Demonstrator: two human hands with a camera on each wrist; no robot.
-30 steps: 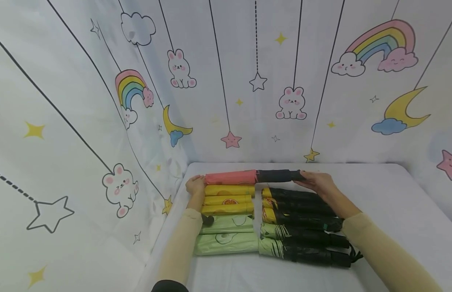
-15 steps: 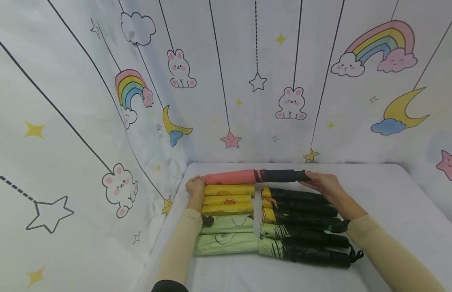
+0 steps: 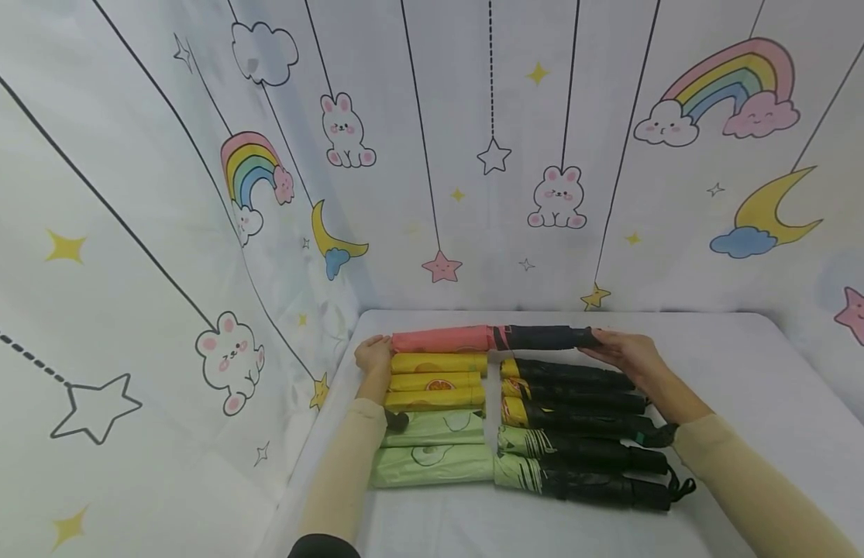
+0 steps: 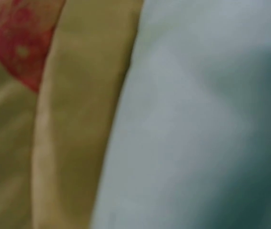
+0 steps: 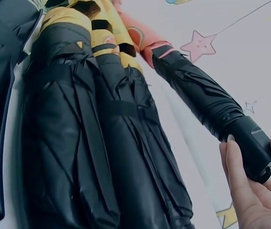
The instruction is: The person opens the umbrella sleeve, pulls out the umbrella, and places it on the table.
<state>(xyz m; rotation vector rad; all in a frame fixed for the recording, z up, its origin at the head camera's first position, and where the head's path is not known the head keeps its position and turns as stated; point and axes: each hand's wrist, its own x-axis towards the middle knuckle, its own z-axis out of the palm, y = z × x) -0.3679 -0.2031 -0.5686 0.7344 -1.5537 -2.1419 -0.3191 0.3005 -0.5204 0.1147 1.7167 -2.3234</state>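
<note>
At the far side of the white table, a folding umbrella [image 3: 543,337] with dark folded cloth lies in line with a pink sleeve [image 3: 438,339]. My left hand [image 3: 373,353] grips the sleeve's left end with curled fingers. My right hand [image 3: 627,355] pinches the umbrella's black handle [image 5: 249,145] between thumb and fingers. A pink band with dark marks shows where umbrella and sleeve meet. In the left wrist view only blurred yellow fabric [image 4: 87,105] and pale green fabric [image 4: 173,119] appear, and the hand is hidden.
Nearer me lie three yellow sleeves [image 3: 435,382] and two green sleeves [image 3: 435,465] in a row. Dark folded umbrellas [image 3: 578,418] lie to their right, across a narrow white strip. A printed white curtain [image 3: 404,155] stands behind and at the left.
My right hand has moved a little to the right with the umbrella, and more of its patterned part shows beside the pink sleeve. My left hand has stayed in place.
</note>
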